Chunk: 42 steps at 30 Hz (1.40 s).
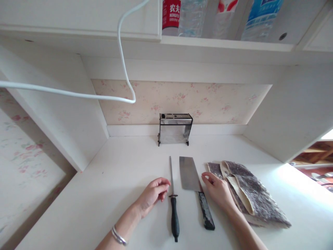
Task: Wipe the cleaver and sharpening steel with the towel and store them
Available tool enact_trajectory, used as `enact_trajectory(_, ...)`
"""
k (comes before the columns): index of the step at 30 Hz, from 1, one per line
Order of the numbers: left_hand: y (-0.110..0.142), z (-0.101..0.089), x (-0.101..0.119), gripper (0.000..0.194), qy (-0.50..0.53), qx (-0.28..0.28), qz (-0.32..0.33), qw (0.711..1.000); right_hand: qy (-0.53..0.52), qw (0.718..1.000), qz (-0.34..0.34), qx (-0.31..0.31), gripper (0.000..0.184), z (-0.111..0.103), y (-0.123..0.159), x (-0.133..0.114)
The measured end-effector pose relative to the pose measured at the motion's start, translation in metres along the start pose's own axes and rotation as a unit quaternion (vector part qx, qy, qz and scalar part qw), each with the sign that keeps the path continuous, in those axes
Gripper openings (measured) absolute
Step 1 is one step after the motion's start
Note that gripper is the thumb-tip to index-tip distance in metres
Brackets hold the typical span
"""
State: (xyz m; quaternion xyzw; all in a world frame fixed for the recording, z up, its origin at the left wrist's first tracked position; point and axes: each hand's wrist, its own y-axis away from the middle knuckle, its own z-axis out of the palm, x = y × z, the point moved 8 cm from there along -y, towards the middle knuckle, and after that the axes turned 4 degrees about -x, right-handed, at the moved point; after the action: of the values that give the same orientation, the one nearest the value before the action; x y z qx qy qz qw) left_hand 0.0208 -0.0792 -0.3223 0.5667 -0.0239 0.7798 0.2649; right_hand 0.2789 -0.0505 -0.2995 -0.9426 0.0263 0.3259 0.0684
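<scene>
My left hand (154, 194) rests on the white counter, loosely curled and holding nothing. Its fingertips are right beside the steel rod of a honing steel (174, 217); whether they touch it, I cannot tell. The honing steel has a black handle pointing towards me. To its right lies a cleaver (188, 173), flat, with its worn black handle also towards me. Between the cleaver and a folded grey-brown towel (256, 189) is my right hand (217, 189), fingers loosely bent with nothing in them. The right forearm partly covers the towel's left side.
A metal toaster-like box (175, 128) with black edges stands against the back wall. A white cable (85, 95) hangs across the upper left. Overhead, a shelf (226, 43) bears several plastic bottles (192, 17). Side panels (281, 111) flank the counter (125, 156).
</scene>
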Motion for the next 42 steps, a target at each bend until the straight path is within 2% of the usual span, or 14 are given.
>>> enact_trajectory(21,-0.004,-0.002,-0.004,0.018,-0.022,0.008,0.004,1.0,0.013,1.0,-0.001,-0.027,0.037,0.007,-0.002,0.003)
enact_trajectory(42,-0.006,-0.002,-0.004,0.018,-0.026,0.016,0.003,1.0,0.02,0.998,0.005,-0.052,0.041,0.012,-0.002,0.005)
